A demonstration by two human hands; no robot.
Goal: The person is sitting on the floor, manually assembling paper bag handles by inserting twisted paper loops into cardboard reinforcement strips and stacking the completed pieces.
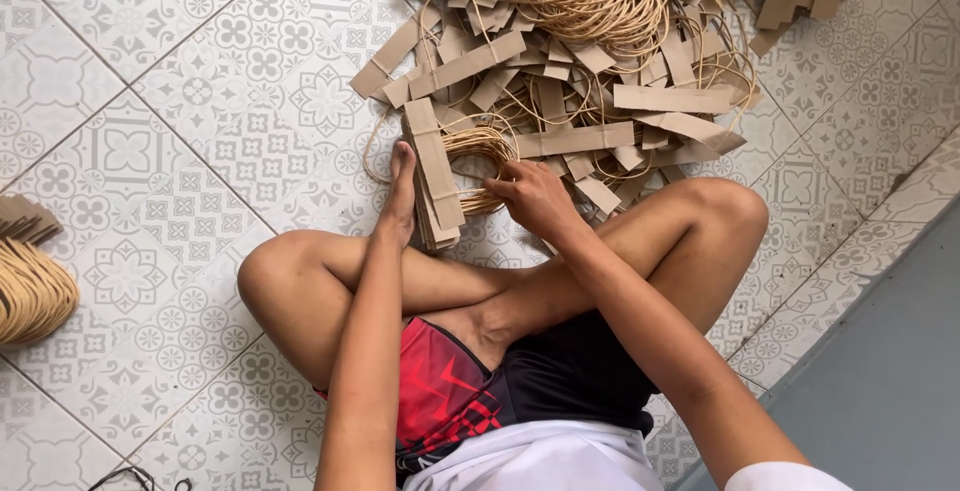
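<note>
Your left hand (400, 196) flat against the stack (436, 186) | right hand (535, 196) pinching its cords (480, 146) | one bundle (30, 286) done aside | big pile (600, 51) left

The person sits cross-legged on the tiled floor (200, 101). Just beyond the knees stands a stack of card strips (433, 176), between the left hand (400, 201) and the right hand (535, 196). Behind it spreads a loose heap of strips and cord loops (600, 51). Another bundle of loops (30, 291) lies well apart, far left.
</note>
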